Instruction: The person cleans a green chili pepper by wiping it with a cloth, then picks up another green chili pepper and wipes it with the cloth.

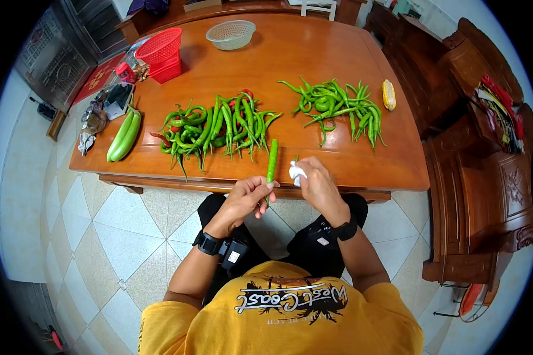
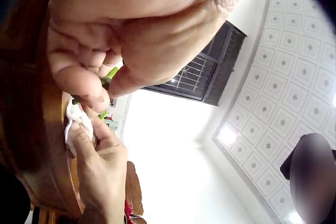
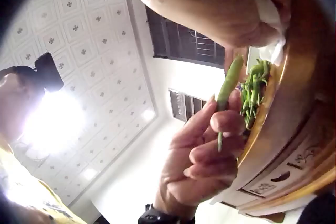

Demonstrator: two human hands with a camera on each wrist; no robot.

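Observation:
My left hand (image 1: 243,200) pinches a long green chili pepper (image 1: 272,163) near its stem end, between thumb and fingers. The pepper points up and away from the body over the table's front edge. To its right, my right hand (image 1: 322,188) grips a crumpled white cloth or tissue (image 1: 296,173) with curled fingers, apart from the pepper. A thin green bit shows just above the cloth. In the right wrist view the held pepper (image 3: 229,83) is upright, its thin stem below the fingers. Beyond the hands lie a left pile of green and red chilies (image 1: 213,127) and a right pile of green chilies (image 1: 337,106).
On the wooden table (image 1: 266,71) are two green eggplants (image 1: 125,135) at the left and a corn cob (image 1: 388,94) at the right. A red basket (image 1: 161,50) and a pale colander (image 1: 231,36) stand farther back. Carved wooden furniture (image 1: 468,195) flanks the right side.

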